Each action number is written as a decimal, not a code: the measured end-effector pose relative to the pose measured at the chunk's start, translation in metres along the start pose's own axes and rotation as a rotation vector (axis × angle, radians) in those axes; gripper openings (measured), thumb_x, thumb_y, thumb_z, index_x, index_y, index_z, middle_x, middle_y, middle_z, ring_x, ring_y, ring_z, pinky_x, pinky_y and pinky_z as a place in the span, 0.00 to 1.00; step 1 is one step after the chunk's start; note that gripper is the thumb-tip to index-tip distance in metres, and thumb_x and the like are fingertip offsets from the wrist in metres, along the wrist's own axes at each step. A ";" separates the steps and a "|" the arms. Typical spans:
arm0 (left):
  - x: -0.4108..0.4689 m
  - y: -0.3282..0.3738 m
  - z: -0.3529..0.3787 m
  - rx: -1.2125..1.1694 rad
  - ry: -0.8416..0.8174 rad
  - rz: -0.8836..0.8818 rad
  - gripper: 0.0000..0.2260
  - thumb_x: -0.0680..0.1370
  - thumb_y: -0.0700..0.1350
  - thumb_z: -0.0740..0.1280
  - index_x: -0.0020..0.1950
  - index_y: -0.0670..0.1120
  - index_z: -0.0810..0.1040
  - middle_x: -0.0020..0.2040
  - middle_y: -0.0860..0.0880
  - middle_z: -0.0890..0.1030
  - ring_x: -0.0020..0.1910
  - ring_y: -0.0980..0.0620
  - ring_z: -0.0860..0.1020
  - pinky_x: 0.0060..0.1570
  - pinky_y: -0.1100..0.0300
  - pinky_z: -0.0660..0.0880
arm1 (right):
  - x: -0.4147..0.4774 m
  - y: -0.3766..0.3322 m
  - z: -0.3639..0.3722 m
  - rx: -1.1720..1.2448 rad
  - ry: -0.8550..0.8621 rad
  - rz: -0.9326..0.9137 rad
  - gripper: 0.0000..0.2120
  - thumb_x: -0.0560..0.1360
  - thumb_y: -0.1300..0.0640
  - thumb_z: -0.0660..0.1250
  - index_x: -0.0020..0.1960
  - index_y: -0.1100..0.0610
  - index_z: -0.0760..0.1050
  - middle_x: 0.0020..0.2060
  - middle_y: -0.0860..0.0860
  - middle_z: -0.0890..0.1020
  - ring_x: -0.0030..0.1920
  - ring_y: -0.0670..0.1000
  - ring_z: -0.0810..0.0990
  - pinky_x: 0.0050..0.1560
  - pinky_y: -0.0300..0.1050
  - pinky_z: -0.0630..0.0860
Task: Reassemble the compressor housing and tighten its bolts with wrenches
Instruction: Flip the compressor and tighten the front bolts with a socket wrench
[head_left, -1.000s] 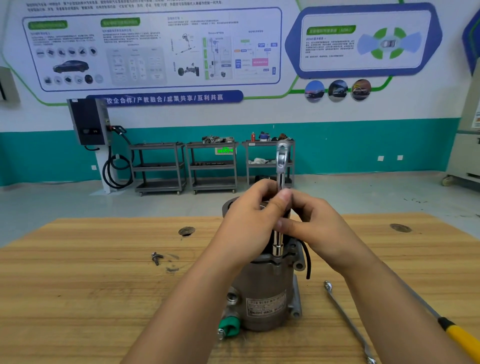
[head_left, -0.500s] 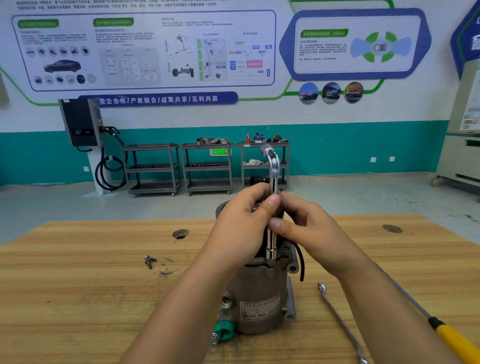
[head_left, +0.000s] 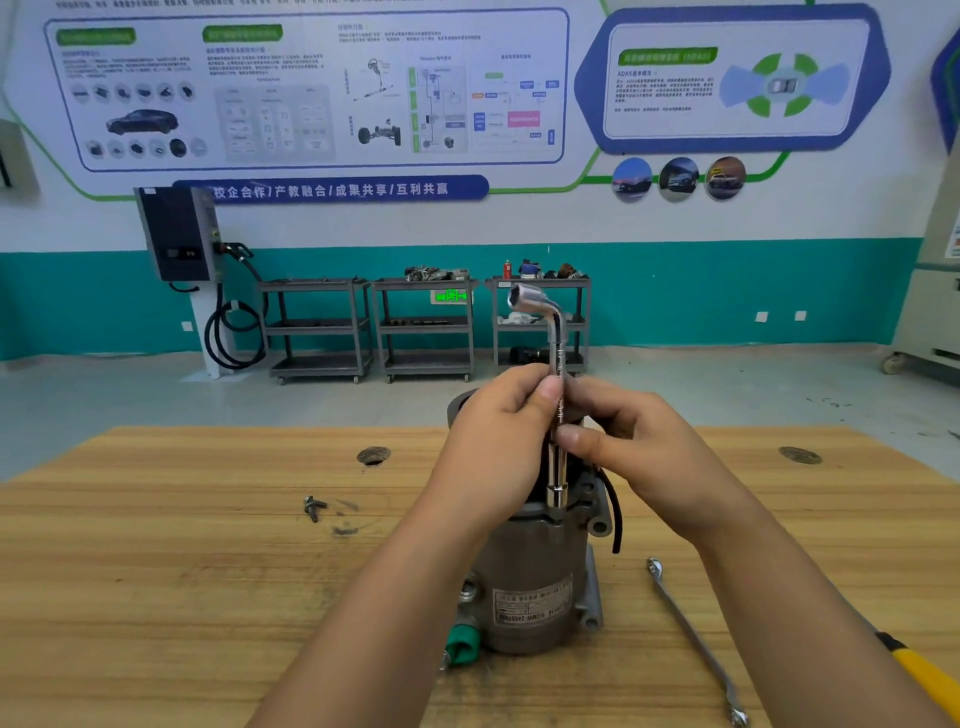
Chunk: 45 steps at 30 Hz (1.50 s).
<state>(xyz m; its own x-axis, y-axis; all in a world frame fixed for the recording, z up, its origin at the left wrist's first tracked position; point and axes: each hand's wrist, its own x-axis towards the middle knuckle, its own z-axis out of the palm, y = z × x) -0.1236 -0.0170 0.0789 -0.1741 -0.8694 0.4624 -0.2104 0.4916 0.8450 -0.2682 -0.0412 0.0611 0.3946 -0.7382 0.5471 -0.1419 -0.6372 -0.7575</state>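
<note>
So, in the head view, the compressor (head_left: 530, 587) stands upright on the desk (head_left: 156, 571), with a green cap (head_left: 462, 642) low on its left side. A socket wrench (head_left: 560, 413), bent like an L, stands on end over the compressor's top rim. Its long axis runs straight up and down. The lower socket sits at the rim's near edge, on what I take to be a bolt hidden inside it, and the bent upper end points left, high above the compressor.

Both hands meet on that shaft, above the compressor. The left hand (head_left: 493, 447) has its grip clamped on the shaft, thumb pressed against the metal. The right hand (head_left: 644, 452) pinches the shaft just below that thumb. The work lies directly beneath the grip, so the coming move probably turns on spinning the shaft about its upright axis. Neither hand is nearer, since both touch it.

By count:
- One compressor.
- One socket wrench.
- One flat wrench (head_left: 691, 639), lying right of the compressor.
- One yellow-handled tool (head_left: 919, 670), further right and partly cut off.
- One small loose bolt (head_left: 313, 506), well to the compressor's left.
- Two hands.
</note>
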 end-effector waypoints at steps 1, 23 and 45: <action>0.000 0.000 0.000 -0.011 0.003 -0.005 0.11 0.82 0.46 0.57 0.51 0.46 0.78 0.47 0.47 0.81 0.50 0.50 0.79 0.51 0.55 0.74 | 0.001 0.001 0.001 -0.032 0.014 -0.005 0.11 0.72 0.58 0.68 0.51 0.47 0.80 0.49 0.52 0.81 0.54 0.51 0.78 0.57 0.46 0.74; 0.000 0.004 0.007 0.006 0.110 0.035 0.09 0.80 0.48 0.62 0.46 0.46 0.78 0.42 0.49 0.81 0.44 0.56 0.79 0.46 0.60 0.76 | 0.002 -0.006 0.006 -0.188 0.060 -0.033 0.07 0.74 0.64 0.66 0.52 0.61 0.76 0.44 0.59 0.77 0.49 0.58 0.76 0.54 0.59 0.73; 0.040 0.046 0.028 0.095 0.311 0.135 0.24 0.78 0.60 0.59 0.26 0.50 0.73 0.16 0.54 0.66 0.18 0.58 0.66 0.27 0.64 0.62 | 0.001 -0.012 0.009 -0.175 0.064 0.023 0.06 0.74 0.62 0.67 0.51 0.59 0.76 0.47 0.57 0.81 0.50 0.54 0.78 0.53 0.52 0.74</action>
<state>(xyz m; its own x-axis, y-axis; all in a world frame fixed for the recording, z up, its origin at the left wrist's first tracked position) -0.1674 -0.0276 0.1289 0.0919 -0.7623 0.6406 -0.2968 0.5931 0.7484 -0.2584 -0.0326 0.0674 0.3317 -0.7617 0.5565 -0.3083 -0.6451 -0.6992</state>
